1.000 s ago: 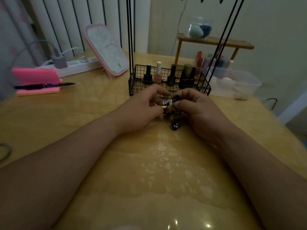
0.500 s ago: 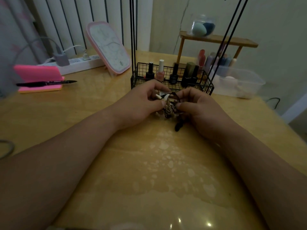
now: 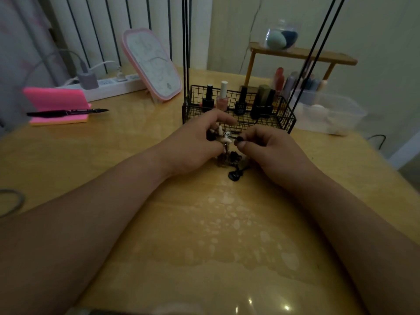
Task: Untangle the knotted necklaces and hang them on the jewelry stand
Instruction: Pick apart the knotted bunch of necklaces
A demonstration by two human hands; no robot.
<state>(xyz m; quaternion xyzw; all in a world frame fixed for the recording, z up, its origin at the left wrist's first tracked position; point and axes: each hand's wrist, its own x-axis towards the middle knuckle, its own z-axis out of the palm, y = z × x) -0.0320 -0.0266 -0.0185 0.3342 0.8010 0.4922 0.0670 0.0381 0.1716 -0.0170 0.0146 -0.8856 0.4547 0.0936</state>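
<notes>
1. Near the middle of the yellow bench (image 3: pixel 113 160), just in front of the black wire basket (image 3: pixel 288 114), lay the tangled necklaces (image 3: pixel 228 153).
2. Left hand (image 3: pixel 195 146) had its grip closed on the upper part of the tangle, where white beads showed between the fingers.
3. Right hand (image 3: pixel 270 151) pinched a dark bead or strand between thumb and forefinger, pulling it sideways.
4. One dark pendant (image 3: pixel 234 175) rested on the bench below both hands.
5. Black rods of the jewelry stand (image 3: pixel 186 53) rose from the basket, which held nail polish bottles (image 3: pixel 222 96).
</notes>
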